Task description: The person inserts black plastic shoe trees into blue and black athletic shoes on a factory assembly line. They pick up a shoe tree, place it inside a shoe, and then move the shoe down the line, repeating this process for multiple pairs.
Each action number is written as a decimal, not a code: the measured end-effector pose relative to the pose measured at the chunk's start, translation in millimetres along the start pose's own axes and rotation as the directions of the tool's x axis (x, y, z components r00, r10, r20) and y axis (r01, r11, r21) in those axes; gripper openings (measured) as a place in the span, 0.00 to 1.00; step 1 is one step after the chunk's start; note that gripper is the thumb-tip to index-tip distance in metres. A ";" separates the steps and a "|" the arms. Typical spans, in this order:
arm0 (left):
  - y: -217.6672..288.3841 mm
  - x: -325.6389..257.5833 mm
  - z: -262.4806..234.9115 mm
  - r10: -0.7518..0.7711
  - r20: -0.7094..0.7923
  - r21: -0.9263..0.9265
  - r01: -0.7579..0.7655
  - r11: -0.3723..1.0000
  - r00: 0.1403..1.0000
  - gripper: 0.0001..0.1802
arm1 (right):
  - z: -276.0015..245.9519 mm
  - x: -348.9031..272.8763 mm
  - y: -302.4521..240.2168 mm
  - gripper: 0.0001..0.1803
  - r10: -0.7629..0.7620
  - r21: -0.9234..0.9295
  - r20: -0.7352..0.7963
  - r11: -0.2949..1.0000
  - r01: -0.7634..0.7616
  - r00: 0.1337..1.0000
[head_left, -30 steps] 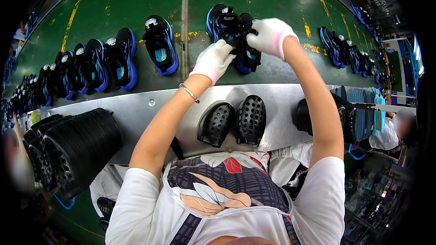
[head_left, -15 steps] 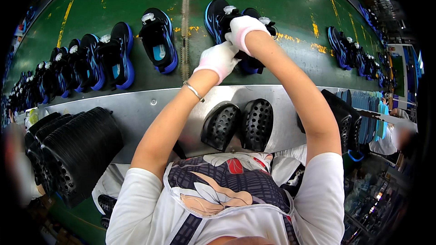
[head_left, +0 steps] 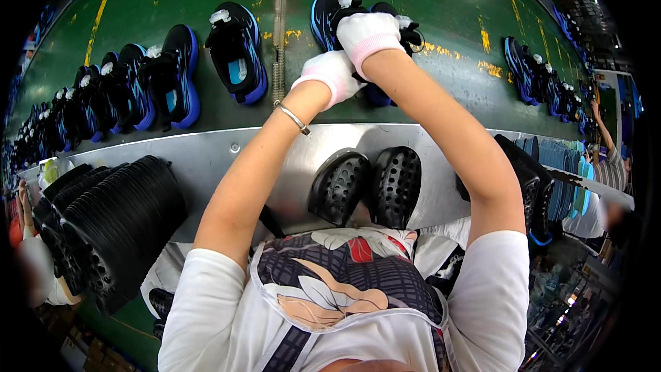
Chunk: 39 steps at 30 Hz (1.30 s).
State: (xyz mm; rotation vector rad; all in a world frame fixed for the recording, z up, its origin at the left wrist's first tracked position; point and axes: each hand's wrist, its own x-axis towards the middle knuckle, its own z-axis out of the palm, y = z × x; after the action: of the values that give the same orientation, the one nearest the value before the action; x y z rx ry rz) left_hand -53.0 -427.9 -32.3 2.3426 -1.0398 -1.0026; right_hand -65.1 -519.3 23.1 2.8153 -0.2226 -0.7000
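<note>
Both of my hands wear white gloves and are on a black and blue sneaker (head_left: 396, 34) lying on the green conveyor belt (head_left: 427, 76). My left hand (head_left: 328, 74) grips its near side, with a thin bracelet on that wrist. My right hand (head_left: 368, 33) presses down on the top of the same shoe, hiding most of it. Its mate (head_left: 326, 15) lies just to the left, touching it.
More black and blue sneakers (head_left: 237, 52) lie in a row on the belt to the left and at the far right (head_left: 530, 69). Two perforated black insoles (head_left: 368, 186) stand on the metal ledge (head_left: 227, 155). A stack of black insoles (head_left: 110, 224) fills the left. Another person (head_left: 609, 158) works at right.
The belt has carried the shoes to the left. My right hand has come in from the right and settled on top of the sneaker; my left hand stays on it.
</note>
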 end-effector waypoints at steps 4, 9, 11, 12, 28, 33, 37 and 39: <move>-25.0 9.0 19.7 0.179 -0.123 0.014 -0.178 0.984 0.976 0.20 | 3.5 6.7 3.3 0.09 -0.059 -0.090 -0.053 0.994 0.054 0.997; -26.1 14.5 20.5 0.217 -0.158 0.056 -0.211 0.976 0.963 0.20 | 13.5 22.8 17.1 0.15 0.032 0.039 -0.071 0.999 -0.029 0.997; -22.8 16.0 18.6 0.200 -0.132 0.052 -0.195 0.979 0.971 0.21 | 16.9 18.7 16.7 0.16 0.040 0.061 -0.108 0.998 -0.034 0.993; -27.1 20.6 20.9 0.215 -0.122 0.047 -0.211 0.976 0.969 0.21 | 17.7 14.0 15.0 0.17 0.044 0.079 -0.147 0.996 -0.032 0.988; -44.7 -28.3 19.6 0.268 -0.274 0.163 -0.229 0.960 0.924 0.23 | 66.1 -248.9 21.6 0.16 -0.053 0.547 -0.428 0.779 0.305 0.902; -37.8 -51.1 23.2 0.283 -0.486 0.157 -0.235 0.959 0.827 0.24 | 87.7 -259.0 1.8 0.21 -0.098 0.444 -0.485 0.828 0.342 0.869; -29.2 -71.1 23.0 0.330 -0.584 0.137 -0.311 0.940 0.741 0.19 | 89.9 -258.8 2.2 0.20 -0.161 0.385 -0.493 0.841 0.380 0.855; -19.0 -86.0 21.0 0.317 -0.572 0.072 -0.339 0.938 0.756 0.17 | 87.0 -263.3 4.5 0.20 -0.136 0.407 -0.506 0.833 0.375 0.851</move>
State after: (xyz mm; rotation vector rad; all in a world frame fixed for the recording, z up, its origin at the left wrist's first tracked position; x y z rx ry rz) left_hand -99.8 -351.6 -18.5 2.1080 -1.0994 -0.1421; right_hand -337.2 -486.8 65.8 3.4452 0.0989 0.0266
